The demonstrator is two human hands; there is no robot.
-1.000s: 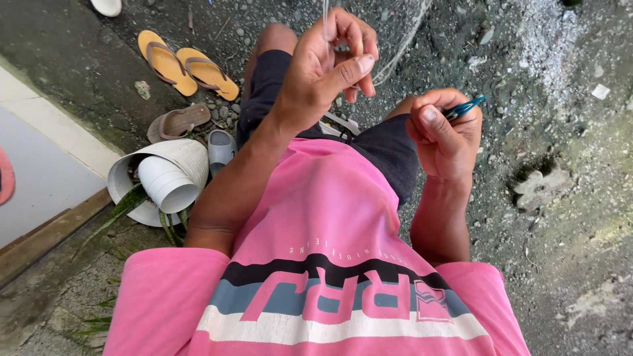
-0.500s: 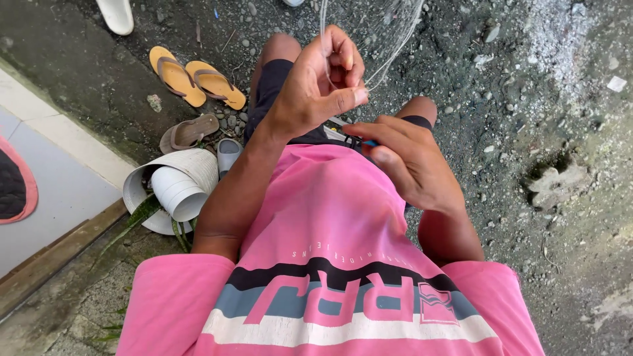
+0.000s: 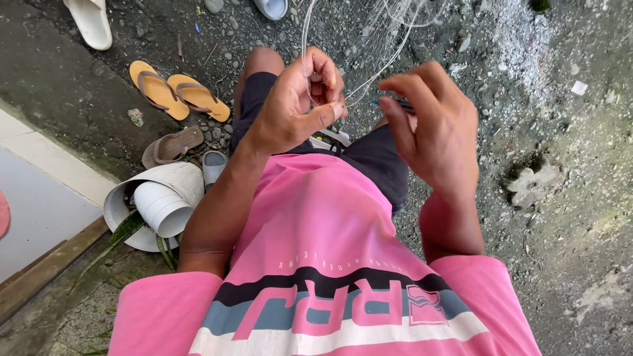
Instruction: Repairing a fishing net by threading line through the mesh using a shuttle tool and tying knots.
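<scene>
You are mid-way through work on the net (image 3: 389, 26): its pale mesh hangs in front of your knees, at the top of the view, and thin strands run down from it into both your hands. How much of the mesh is already worked and how much is left cannot be told, since only a small part of it shows and the strands are too fine to read. By the look of it, one stitch or knot is in hand and not yet closed.

Your left hand (image 3: 297, 105) is curled almost shut, fingers folded in and the thumb pressed across toward the forefinger, pinching a strand of line (image 3: 304, 33) that rises straight up from it to the mesh. Your right hand (image 3: 432, 125) sits just beside it, apart by a small gap. It is half closed, palm turned away from the camera, thumb and first fingers nipping a slim blue tool (image 3: 386, 102); only its tip shows past the fingers, pointing toward your left hand. Whether the tool is touching the line, I cannot tell.

Both hands hover above your lap, over the dark shorts (image 3: 376, 158). On the gravel ground (image 3: 567, 198) to your left lie yellow sandals (image 3: 178, 92) and a white pot (image 3: 158, 204) on its side.
</scene>
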